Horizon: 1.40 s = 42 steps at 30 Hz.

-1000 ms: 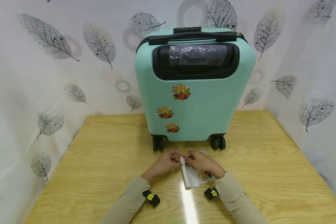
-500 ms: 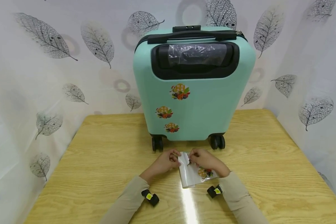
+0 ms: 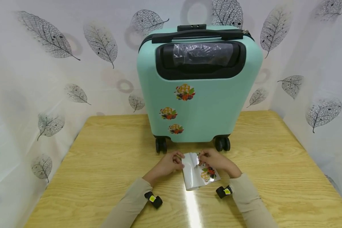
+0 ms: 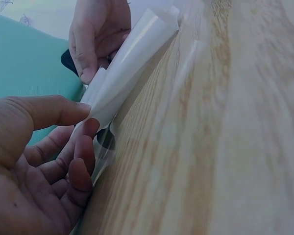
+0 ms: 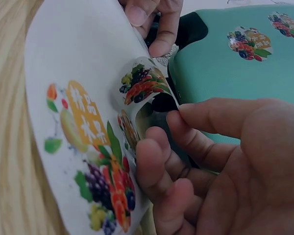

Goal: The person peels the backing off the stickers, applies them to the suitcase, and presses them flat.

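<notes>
In the head view, my left hand [image 3: 168, 163] pinches the upper left edge of a white sticker sheet [image 3: 190, 179] between thumb and fingers. My right hand [image 3: 215, 160] is at the sheet's upper right, thumb and forefinger pinching the edge of a partly lifted, curled sticker. The right wrist view shows this clear-edged fruit sticker [image 5: 143, 82] bending away from the backing, with a larger fruit print [image 5: 100, 147] beside it. From the left wrist, the sheet [image 4: 132, 58] looks rolled up at an angle off the wood, and its printed side is hidden.
A mint-green suitcase [image 3: 211, 107] stands upright on its black wheels [image 3: 221, 144] just behind the hands. Three round fruit stickers, one of them the top sticker [image 3: 185, 92], are on its left half. The wooden table [image 3: 108, 158] meets leaf-patterned cloth at the back and sides.
My right hand has moved a little right, drawing the sticker's edge away from the left hand. More of the sheet's white strip and prints shows now. The left hand stays almost in place.
</notes>
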Each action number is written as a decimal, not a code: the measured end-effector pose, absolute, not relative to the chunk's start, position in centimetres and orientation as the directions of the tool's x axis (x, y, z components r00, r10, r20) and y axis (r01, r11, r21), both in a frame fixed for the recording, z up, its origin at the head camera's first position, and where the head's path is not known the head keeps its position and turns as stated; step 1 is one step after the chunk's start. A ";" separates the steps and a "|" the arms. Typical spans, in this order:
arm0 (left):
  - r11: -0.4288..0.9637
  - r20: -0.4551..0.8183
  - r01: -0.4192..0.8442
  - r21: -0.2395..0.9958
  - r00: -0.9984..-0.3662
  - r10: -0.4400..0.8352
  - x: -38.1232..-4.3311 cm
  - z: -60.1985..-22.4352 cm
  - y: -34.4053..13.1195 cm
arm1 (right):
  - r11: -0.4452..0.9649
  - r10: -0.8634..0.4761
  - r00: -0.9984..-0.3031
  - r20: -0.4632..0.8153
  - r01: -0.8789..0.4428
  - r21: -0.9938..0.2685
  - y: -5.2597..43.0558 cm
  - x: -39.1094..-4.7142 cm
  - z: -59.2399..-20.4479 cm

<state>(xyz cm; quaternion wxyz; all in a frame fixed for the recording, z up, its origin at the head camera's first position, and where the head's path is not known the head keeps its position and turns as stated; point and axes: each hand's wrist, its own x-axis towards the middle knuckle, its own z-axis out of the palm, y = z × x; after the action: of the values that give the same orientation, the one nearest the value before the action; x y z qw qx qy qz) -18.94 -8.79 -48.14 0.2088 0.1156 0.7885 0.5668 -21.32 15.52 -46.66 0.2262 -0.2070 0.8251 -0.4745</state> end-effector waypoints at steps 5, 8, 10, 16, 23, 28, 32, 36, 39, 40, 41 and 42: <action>0.337 -0.194 -0.047 0.940 -0.887 0.419 -18.9 -48.1 -8.8 | 0.446 -0.557 -0.812 -0.175 -0.115 -0.888 15.9 -21.2 -46.4; 0.345 -0.199 -0.048 0.937 -0.887 0.417 -18.9 -48.1 -8.8 | 0.450 -0.558 -0.813 -0.165 -0.129 -0.884 16.1 -21.1 -45.9; 0.345 -0.199 -0.048 0.937 -0.886 0.418 -18.9 -48.1 -8.8 | 0.461 -0.553 -0.817 -0.161 -0.139 -0.877 16.3 -20.9 -45.6; 0.336 -0.193 -0.045 0.941 -0.885 0.423 -18.8 -48.2 -8.8 | 0.485 -0.535 -0.828 -0.167 -0.139 -0.863 16.8 -21.0 -45.4; 0.337 -0.195 -0.044 0.941 -0.882 0.429 -18.8 -48.4 -8.7 | 0.493 -0.521 -0.825 -0.220 -0.080 -0.867 17.7 -21.0 -45.3; 0.321 -0.185 -0.039 0.946 -0.878 0.441 -18.7 -48.6 -8.8 | 0.492 -0.525 -0.823 -0.218 -0.084 -0.866 18.6 -21.0 -44.8; 0.316 -0.189 -0.041 0.948 -0.872 0.453 -18.8 -48.9 -8.8 | 0.499 -0.511 -0.828 -0.231 -0.066 -0.864 19.4 -21.0 -44.4; 0.332 -0.194 -0.032 0.943 -0.862 0.468 -18.9 -48.8 -9.0 | 0.496 -0.512 -0.824 -0.242 -0.053 -0.867 19.9 -21.0 -43.9; 0.337 -0.179 -0.007 0.941 -0.858 0.482 -18.9 -48.6 -9.1 | 0.474 -0.538 -0.809 -0.238 -0.056 -0.879 20.1 -21.0 -43.6; 0.338 -0.175 -0.001 0.941 -0.857 0.485 -19.0 -48.5 -9.2 | 0.464 -0.548 -0.802 -0.237 -0.056 -0.884 20.2 -21.0 -43.6; 0.342 -0.171 0.006 0.940 -0.857 0.487 -19.0 -48.5 -9.2 | 0.456 -0.558 -0.796 -0.237 -0.055 -0.888 20.2 -21.0 -43.5; 0.344 -0.166 0.014 0.939 -0.857 0.488 -19.0 -48.5 -9.2 | 0.447 -0.567 -0.789 -0.239 -0.050 -0.893 20.3 -21.1 -43.5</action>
<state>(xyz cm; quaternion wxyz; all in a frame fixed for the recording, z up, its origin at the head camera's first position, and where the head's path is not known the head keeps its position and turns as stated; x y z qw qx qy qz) -19.01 -9.17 -48.48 0.2152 0.1585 0.7910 0.5504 -21.07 20.27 -43.52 0.2635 -0.1906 0.8087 -0.4902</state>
